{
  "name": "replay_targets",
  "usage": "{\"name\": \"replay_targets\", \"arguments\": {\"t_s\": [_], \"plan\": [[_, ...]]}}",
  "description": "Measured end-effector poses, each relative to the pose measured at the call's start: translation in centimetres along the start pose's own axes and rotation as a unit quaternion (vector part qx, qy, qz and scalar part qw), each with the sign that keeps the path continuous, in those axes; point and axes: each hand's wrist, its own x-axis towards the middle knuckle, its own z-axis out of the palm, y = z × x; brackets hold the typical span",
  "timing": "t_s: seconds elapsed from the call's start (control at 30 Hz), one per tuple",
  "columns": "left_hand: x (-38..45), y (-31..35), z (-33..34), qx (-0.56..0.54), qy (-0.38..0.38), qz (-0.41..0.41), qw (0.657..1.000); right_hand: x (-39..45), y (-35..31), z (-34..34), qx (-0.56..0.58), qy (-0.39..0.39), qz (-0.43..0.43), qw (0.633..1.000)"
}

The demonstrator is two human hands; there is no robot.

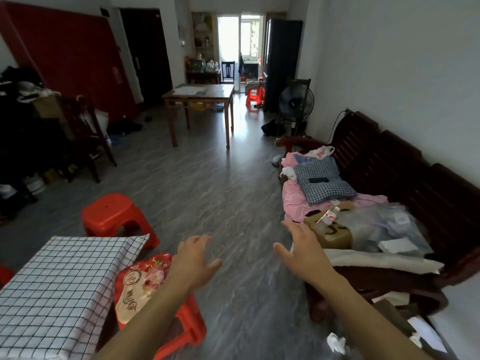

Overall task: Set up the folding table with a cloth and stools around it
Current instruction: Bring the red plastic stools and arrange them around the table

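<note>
At the lower left of the head view, the table is standing already covered by a checked cloth, its long axis running away from the person toward the upper right. Beyond its far corner a red stool is sitting on the grey floor, while a second red stool, carrying a flowered cushion, is standing just beside the table's near right edge, directly under the left forearm. More red stools are waiting well apart, at the far end of the room past the wooden dining table. Judging from this, fetching those is the likely next step, and they are lying straight ahead, slightly right, so the right hand is nearer. The left hand is hovering with fingers loosely spread, holding nothing; the right hand is stretching forward, fingers wide and empty, near a cluttered bench.
</note>
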Motion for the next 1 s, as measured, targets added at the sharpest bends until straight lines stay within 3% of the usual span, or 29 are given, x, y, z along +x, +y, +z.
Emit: {"name": "replay_targets", "arguments": {"t_s": [0.43, 0.73, 1.0], "plan": [[17.7, 1.0, 2.5, -0.042, -0.007, 0.001, 0.999, 16.1, 3.2, 1.6, -0.003, -0.008, 0.002, 1.000], [31.5, -4.4, 0.3, -0.074, 0.017, -0.021, 0.997, 31.0, 0.0, 5.6, -0.046, -0.040, -0.016, 0.998], [38.1, -10.4, -0.1, -0.075, 0.042, -0.110, 0.990, 42.1, -2.0, 11.9, -0.036, -0.126, -0.065, 0.989]]}}
